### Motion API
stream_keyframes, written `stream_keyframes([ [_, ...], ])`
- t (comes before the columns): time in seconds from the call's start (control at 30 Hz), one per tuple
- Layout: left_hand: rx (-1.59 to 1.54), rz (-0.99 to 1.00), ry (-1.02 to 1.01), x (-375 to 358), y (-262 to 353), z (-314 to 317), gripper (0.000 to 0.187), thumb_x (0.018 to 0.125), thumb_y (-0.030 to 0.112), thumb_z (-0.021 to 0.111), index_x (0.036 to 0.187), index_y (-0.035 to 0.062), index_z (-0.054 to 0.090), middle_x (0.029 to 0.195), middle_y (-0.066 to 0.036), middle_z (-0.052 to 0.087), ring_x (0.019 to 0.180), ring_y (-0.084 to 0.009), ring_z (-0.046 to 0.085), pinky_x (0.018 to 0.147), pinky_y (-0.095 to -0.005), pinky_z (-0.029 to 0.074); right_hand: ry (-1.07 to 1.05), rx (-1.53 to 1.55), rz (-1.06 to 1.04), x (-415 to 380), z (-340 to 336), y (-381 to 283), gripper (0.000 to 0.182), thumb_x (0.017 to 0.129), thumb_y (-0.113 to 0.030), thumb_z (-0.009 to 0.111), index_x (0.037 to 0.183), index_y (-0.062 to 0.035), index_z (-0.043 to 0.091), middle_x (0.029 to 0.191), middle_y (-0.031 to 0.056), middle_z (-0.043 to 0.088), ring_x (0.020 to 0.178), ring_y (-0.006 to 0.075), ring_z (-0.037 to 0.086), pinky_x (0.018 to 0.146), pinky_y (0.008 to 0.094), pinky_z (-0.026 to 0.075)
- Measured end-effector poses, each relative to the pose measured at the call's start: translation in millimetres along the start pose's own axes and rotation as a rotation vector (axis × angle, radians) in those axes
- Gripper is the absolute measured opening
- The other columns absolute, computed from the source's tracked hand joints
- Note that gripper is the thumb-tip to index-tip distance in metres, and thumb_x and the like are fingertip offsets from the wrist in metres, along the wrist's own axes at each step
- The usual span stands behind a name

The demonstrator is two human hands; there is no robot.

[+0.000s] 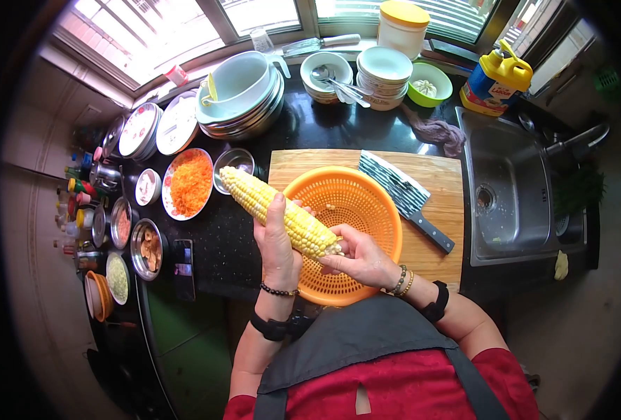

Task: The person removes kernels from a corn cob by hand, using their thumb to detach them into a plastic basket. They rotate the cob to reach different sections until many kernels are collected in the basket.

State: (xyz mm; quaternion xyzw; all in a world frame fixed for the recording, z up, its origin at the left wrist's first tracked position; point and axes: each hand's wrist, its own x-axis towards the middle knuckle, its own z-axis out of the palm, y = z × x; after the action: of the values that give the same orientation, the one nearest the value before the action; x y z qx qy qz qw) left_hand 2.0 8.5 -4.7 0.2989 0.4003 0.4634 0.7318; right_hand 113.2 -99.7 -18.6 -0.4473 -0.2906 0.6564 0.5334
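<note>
An ear of corn [282, 212], husked and yellow, is held at a slant over an orange colander [377, 231]. My left hand [279, 241] wraps round its middle, thumb on top. My right hand [361, 257] grips the lower end, where a few kernels look to be gone. A few loose kernels lie inside the colander, which rests on a wooden cutting board [293, 162]. On the board, right of the colander, lies a cleaver [401, 192] with a patterned blade and dark handle.
Left of the board are a plate of shredded carrot [190, 183], a small metal bowl [234, 165], a phone [184, 269] and several food bowls. Stacked basins [240, 98] and white bowls [386, 66] stand behind. A steel sink [506, 182] and yellow-and-blue jug [496, 80] are at right.
</note>
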Motion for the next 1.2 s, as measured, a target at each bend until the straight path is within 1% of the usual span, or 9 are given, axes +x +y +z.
stream_keyframes([
  [0.27, -0.021, -0.029, -0.003, 0.2, 1.6, 0.6, 0.040, 0.083, 0.026, 0.062, 0.105, 0.0009, 0.041, 0.087, -0.014, 0.055, 0.074, -0.0231, 0.060, 0.069, -0.0371, 0.055, -0.014, -0.003, 0.002, -1.9, 1.2, -5.6, 0.032, 0.085, -0.008, 0.058, 0.111, 0.0017, 0.043, 0.091, 0.0085, 0.062, 0.080, 0.0118, 0.062, 0.070, 0.0248, 0.053],
  [0.53, 0.085, 0.097, -0.020, -3.6, -1.8, 8.1, 0.033, 0.084, 0.021, 0.061, 0.103, 0.0014, 0.043, 0.085, -0.012, 0.055, 0.072, -0.0210, 0.060, 0.066, -0.0343, 0.054, 0.080, -0.116, 0.027, 3.6, 1.8, 3.3, 0.035, 0.079, -0.004, 0.053, 0.112, 0.0040, 0.044, 0.093, 0.0118, 0.061, 0.077, 0.0149, 0.065, 0.068, 0.0257, 0.053],
  [0.63, 0.098, 0.130, -0.032, -3.6, -2.3, 9.2, 0.032, 0.084, 0.019, 0.062, 0.103, 0.0018, 0.044, 0.085, -0.011, 0.055, 0.071, -0.0202, 0.059, 0.066, -0.0337, 0.054, 0.060, -0.115, 0.080, 3.9, 1.7, 1.7, 0.033, 0.085, -0.001, 0.049, 0.117, 0.0013, 0.041, 0.103, 0.0099, 0.056, 0.082, 0.0152, 0.063, 0.070, 0.0246, 0.053],
  [0.83, 0.087, 0.123, -0.028, -2.6, -4.0, 9.0, 0.033, 0.083, 0.019, 0.063, 0.104, 0.0023, 0.043, 0.085, -0.011, 0.055, 0.071, -0.0191, 0.059, 0.066, -0.0331, 0.054, 0.040, -0.062, 0.125, 3.5, 1.3, -1.9, 0.036, 0.085, -0.001, 0.047, 0.121, -0.0002, 0.040, 0.103, 0.0095, 0.056, 0.081, 0.0145, 0.063, 0.069, 0.0237, 0.053],
  [0.93, 0.084, 0.117, -0.026, -4.3, -2.0, 9.8, 0.033, 0.083, 0.019, 0.063, 0.104, 0.0026, 0.043, 0.085, -0.011, 0.055, 0.071, -0.0191, 0.059, 0.066, -0.0332, 0.054, 0.049, -0.090, 0.085, 3.7, 1.9, -3.4, 0.039, 0.079, -0.004, 0.048, 0.116, 0.0048, 0.042, 0.095, 0.0135, 0.060, 0.075, 0.0155, 0.066, 0.064, 0.0259, 0.054],
  [1.03, 0.084, 0.117, -0.027, -3.7, -2.5, 8.3, 0.033, 0.083, 0.020, 0.062, 0.104, 0.0028, 0.043, 0.085, -0.011, 0.055, 0.071, -0.0194, 0.059, 0.067, -0.0336, 0.054, 0.030, -0.095, 0.096, 4.9, 1.0, -2.7, 0.040, 0.080, -0.005, 0.048, 0.117, 0.0046, 0.041, 0.095, 0.0134, 0.060, 0.074, 0.0155, 0.066, 0.063, 0.0260, 0.054],
  [1.2, 0.084, 0.092, 0.032, -4.9, 2.4, 11.2, 0.032, 0.084, 0.022, 0.060, 0.104, 0.0027, 0.043, 0.084, -0.012, 0.055, 0.071, -0.0201, 0.059, 0.066, -0.0343, 0.054, 0.036, -0.072, 0.105, 2.4, 2.1, -6.7, 0.039, 0.081, 0.000, 0.043, 0.121, 0.0019, 0.041, 0.095, 0.0099, 0.060, 0.074, 0.0134, 0.064, 0.064, 0.0246, 0.053],
])
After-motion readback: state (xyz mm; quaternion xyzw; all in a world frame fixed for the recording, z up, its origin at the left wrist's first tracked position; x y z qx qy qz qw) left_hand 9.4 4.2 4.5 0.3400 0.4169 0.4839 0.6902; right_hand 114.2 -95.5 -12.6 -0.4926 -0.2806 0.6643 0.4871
